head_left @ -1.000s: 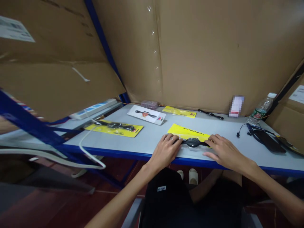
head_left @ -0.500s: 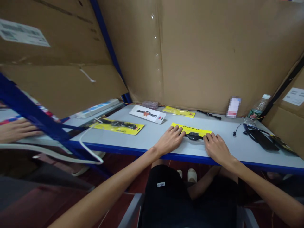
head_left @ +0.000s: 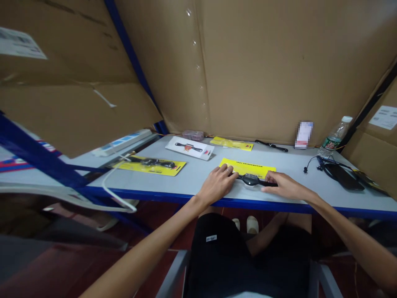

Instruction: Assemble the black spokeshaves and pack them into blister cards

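A black two-handled tool (head_left: 250, 179) lies over a yellow card (head_left: 245, 167) near the table's front edge. A clear plastic cover shows around its middle. On the tool's left end rests my left hand (head_left: 218, 182), a ring on one finger, its fingers bent and close together. At the other end my right hand (head_left: 287, 186) has its thumb below and its curled fingers above the black handle. A white card (head_left: 189, 147) with a picture of such a tool is behind my left hand.
Left on the table is a yellow pack (head_left: 151, 165) with a black tool. Another yellow card (head_left: 231, 143), a black tool (head_left: 271, 145) and a pink box (head_left: 192, 135) lie at the back. A phone (head_left: 304, 134), bottle (head_left: 333, 138) and earphones (head_left: 319, 165) are right.
My right hand has turned onto its side, and more of the black right handle shows. My left hand stays at the other end. The other person's hand at the left is out of view.
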Motion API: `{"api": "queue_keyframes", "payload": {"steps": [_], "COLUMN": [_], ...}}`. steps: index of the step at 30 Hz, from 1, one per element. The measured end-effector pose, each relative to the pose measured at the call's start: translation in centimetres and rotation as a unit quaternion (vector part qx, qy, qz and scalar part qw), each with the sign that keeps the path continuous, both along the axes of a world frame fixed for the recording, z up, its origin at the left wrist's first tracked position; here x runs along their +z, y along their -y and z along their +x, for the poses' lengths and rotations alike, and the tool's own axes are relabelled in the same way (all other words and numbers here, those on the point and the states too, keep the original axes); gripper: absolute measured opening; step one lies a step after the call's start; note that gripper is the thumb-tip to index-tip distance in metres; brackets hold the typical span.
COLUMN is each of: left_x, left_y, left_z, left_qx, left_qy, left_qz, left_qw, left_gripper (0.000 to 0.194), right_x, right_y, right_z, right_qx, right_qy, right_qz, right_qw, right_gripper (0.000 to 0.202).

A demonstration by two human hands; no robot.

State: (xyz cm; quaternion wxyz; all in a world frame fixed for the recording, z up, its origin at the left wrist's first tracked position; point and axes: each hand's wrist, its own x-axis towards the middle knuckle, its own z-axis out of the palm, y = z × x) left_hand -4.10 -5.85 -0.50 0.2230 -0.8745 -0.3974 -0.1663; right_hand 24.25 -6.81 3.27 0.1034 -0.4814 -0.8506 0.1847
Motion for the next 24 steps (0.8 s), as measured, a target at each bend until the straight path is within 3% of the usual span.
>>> {"api": "queue_keyframes", "payload": {"steps": [4, 9, 12, 15, 18, 21, 24], "left_x": [-0.1, -0.5, -0.6, -0.3, 0.2, 0.5, 0.4], "left_y": [-0.1, 0.0, 0.9, 2.6, 4.6, 5.8, 6.1], "left_z": [-0.2, -1.3, -1.8, -2.0, -1.7, -1.1, -0.2], "left_qx": [0.014, -0.006, -0.003, 0.003, 0.021, 0.045, 0.07], "left_qy": [0.02, 0.093, 0.086, 0.067, 0.07, 0.122, 0.212], "left_qz": [0.003, -0.012, -0.038, -0.072, -0.123, -0.168, -0.213], "left_qw": [1.0, 0.996, 0.996, 0.995, 0.99, 0.977, 0.951], "left_gripper": [0.01, 0.011, 0.007, 0.006, 0.023, 0.031, 0.013], "right_x": [-0.1, 0.7, 1.6, 2.1, 1.8, 0.7, -1.0], "right_y": [0.0, -0.6, -0.5, 0.6, 2.5, 4.6, 6.0], "right_z": [-0.4, 0.1, 1.4, 2.8, 3.5, 2.8, 1.4], "right_qx": [0.041, 0.068, -0.004, -0.104, -0.152, -0.188, -0.215], "right_qy": [-0.003, -0.15, -0.28, -0.426, -0.515, -0.542, -0.54], "right_qz": [0.034, -0.026, -0.075, -0.086, -0.103, -0.101, -0.097], "right_qw": [0.999, 0.986, 0.957, 0.895, 0.838, 0.813, 0.808], "right_gripper": [0.024, 0.034, 0.036, 0.038, 0.042, 0.044, 0.044]}}
